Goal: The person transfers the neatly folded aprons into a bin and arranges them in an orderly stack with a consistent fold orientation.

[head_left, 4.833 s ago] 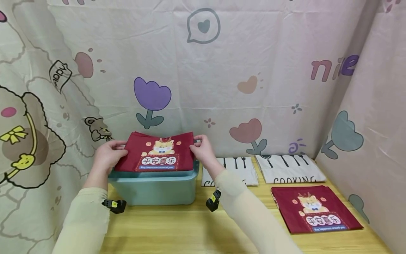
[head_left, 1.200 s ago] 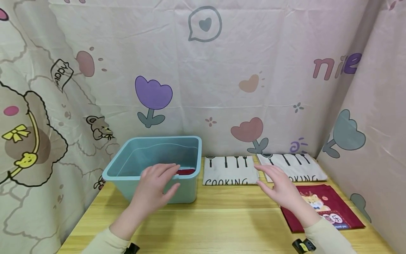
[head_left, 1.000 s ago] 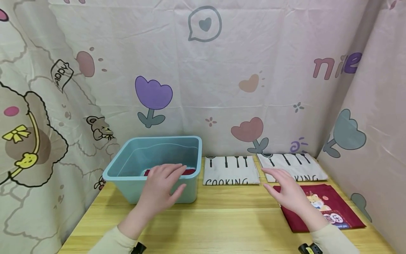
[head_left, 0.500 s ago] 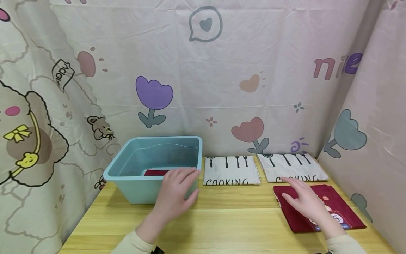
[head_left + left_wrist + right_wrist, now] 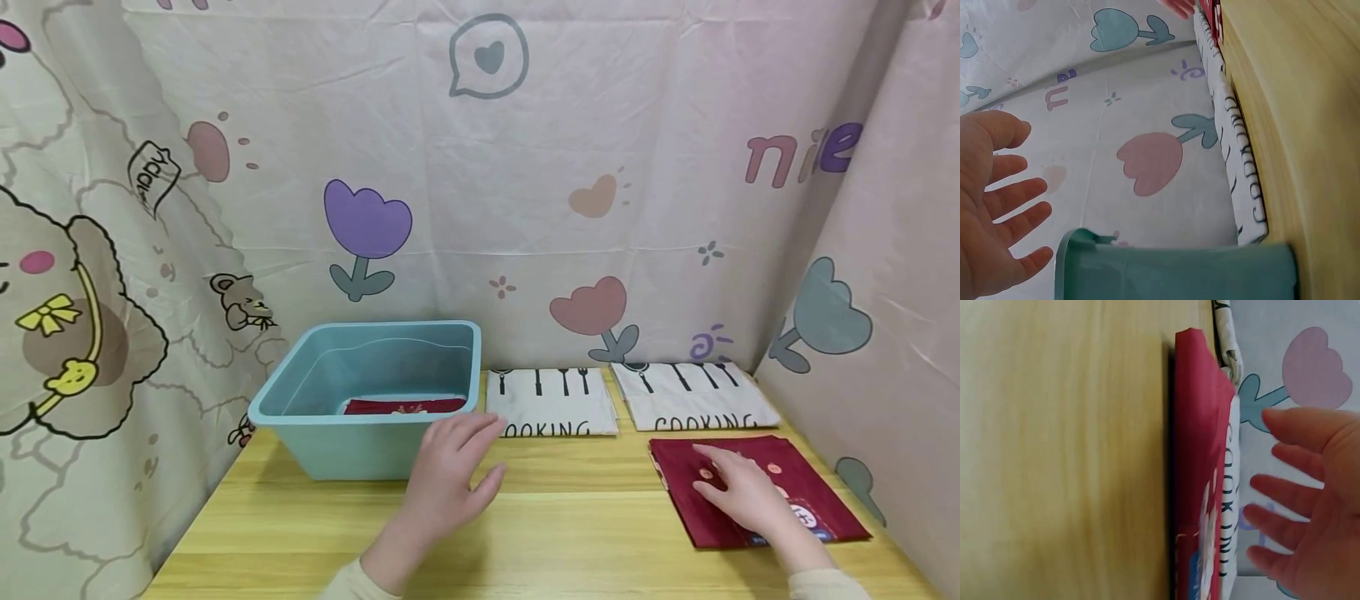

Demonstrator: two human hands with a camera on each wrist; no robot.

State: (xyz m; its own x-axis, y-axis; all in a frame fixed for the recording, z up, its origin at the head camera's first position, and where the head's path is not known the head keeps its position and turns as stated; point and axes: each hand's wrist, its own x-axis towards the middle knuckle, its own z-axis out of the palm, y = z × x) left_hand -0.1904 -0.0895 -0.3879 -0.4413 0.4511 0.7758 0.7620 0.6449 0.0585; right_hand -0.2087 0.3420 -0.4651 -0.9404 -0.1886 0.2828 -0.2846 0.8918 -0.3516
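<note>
My left hand [image 5: 450,475] hovers in front of the right front corner of the blue-green plastic bin [image 5: 360,454], fingers spread and nothing in them. Inside the bin lies a folded red cloth [image 5: 371,407], partly hidden by the front wall. On the right side of the table is another folded red cloth [image 5: 701,521] with a cartoon animal print. Over it hangs my right hand [image 5: 750,496], fingers loosely bent, holding nothing. The right wrist view shows a gap between the right hand [image 5: 1316,500] and this red cloth [image 5: 1197,425].
Two folded white cloths with "COOKING" lettering, the left one [image 5: 551,408] and the right one [image 5: 697,404], lie at the back of the wooden table [image 5: 570,533]. Behind them hangs a printed curtain [image 5: 495,167], which also closes both sides.
Earlier both hands held a red cloth over the bin; it now lies inside. Since then both hands have moved right, the right hand to above the other red cloth.
</note>
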